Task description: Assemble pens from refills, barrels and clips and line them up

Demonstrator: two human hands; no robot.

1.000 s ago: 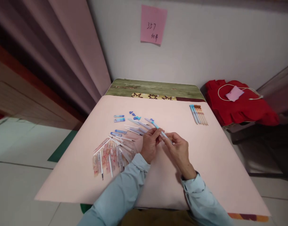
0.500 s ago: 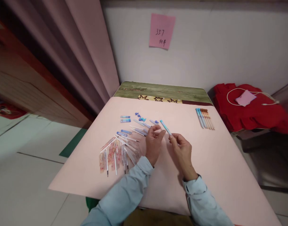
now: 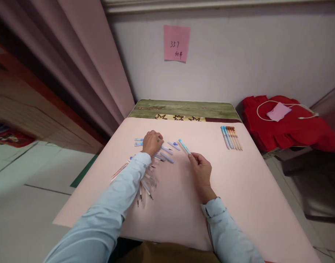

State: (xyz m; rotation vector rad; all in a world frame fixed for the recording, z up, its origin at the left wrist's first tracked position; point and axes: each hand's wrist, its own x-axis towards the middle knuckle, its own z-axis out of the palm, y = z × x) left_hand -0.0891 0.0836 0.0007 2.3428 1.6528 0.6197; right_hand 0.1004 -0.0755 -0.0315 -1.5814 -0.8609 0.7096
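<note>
My right hand (image 3: 201, 170) grips a light-blue pen barrel (image 3: 185, 146) near its lower end, its bright blue end tilted up and left above the pink sheet. My left hand (image 3: 153, 143) is down at the far left part of the sheet, fingertips pinched around a small blue pen topper (image 3: 159, 140), mostly hidden. Just left of it lie short blue grip pieces (image 3: 139, 144). To its right are pale blue-violet barrels (image 3: 166, 157) and a dark-blue topper (image 3: 175, 144). White refills (image 3: 147, 187) and clear pinkish tubes (image 3: 119, 171) lie partly under my left sleeve.
A row of finished-looking pens (image 3: 231, 138), blue and brown-topped, lies at the far right of the pink sheet (image 3: 238, 204). Beyond are a green wooden tabletop strip (image 3: 183, 106) and a wall with a pink note (image 3: 176, 44). Red cloth (image 3: 262, 128) with a white cable sits at right.
My left hand has moved away from the pen barrel, left and forward to the small blue toppers. My right hand still holds the barrel. The camera view has shifted slightly.
</note>
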